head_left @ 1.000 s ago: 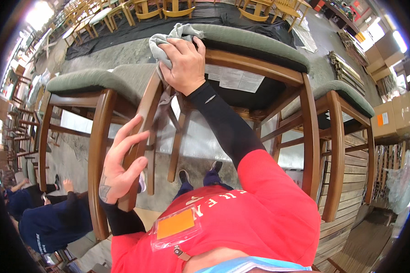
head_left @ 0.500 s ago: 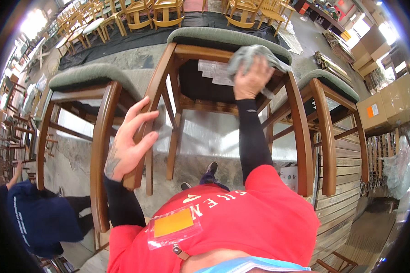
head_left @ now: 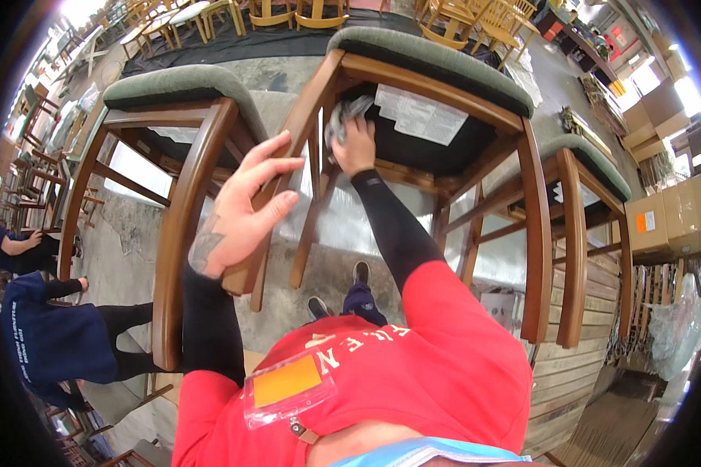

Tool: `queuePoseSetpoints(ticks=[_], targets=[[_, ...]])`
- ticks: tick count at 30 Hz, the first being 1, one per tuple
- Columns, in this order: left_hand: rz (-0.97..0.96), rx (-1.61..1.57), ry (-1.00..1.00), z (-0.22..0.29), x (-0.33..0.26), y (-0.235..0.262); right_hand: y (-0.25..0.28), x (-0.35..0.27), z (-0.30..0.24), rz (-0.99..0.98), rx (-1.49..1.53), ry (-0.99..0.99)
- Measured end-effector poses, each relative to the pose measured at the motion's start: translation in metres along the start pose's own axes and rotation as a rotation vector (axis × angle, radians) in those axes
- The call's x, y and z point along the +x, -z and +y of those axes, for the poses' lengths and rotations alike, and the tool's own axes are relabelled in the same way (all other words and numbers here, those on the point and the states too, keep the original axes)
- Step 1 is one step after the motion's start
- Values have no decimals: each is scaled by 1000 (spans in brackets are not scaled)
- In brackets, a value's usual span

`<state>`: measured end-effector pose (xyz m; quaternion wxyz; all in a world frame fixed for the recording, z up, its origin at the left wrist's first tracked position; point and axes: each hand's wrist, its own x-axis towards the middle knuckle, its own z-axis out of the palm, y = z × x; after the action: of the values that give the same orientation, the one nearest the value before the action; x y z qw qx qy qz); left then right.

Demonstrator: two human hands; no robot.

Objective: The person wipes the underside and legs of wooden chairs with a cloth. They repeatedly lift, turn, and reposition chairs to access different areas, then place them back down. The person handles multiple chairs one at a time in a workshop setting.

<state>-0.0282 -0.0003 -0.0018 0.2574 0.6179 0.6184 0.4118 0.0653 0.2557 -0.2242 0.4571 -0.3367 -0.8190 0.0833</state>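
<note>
In front of me a brown wooden chair (head_left: 536,233) with a grey-green padded seat is tipped, showing the dark underside and the white paper labels (head_left: 422,114) on it. My right hand (head_left: 355,146) presses a crumpled grey cloth (head_left: 344,117) against the inner left side of the seat frame. My left hand (head_left: 251,208) lies against this chair's left leg, its fingers stretched out and thumb apart. The palm's contact with the wood is partly hidden.
Similar chairs stand close on the left (head_left: 199,202) and the right (head_left: 575,257). Cardboard boxes (head_left: 666,222) are stacked at the right beside a slatted wooden surface (head_left: 576,358). A person in dark blue (head_left: 62,327) is at the lower left. Light wooden chairs (head_left: 319,14) line the back.
My right hand has carried the cloth from the right side of the seat frame to the left side. My left hand stays at the left leg. The view has shifted slightly.
</note>
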Motion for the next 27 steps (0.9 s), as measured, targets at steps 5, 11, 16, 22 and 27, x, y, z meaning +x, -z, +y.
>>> queuePoseSetpoints(ticks=[5,11,16,22,27], targets=[[26,13,59,0,-5,1,8,7,-18,318,255,-31],[6,-32,14,0,2,2,5,43,-17,236,127,85],[25,-42,38,0,-3,-2,8,29,-19,192,222,-82],[13,-31,35,1,1,1,4,39,-23,172,150,7],[28,-55,46,2,0,-1,11,50,-27,181,237,-39]])
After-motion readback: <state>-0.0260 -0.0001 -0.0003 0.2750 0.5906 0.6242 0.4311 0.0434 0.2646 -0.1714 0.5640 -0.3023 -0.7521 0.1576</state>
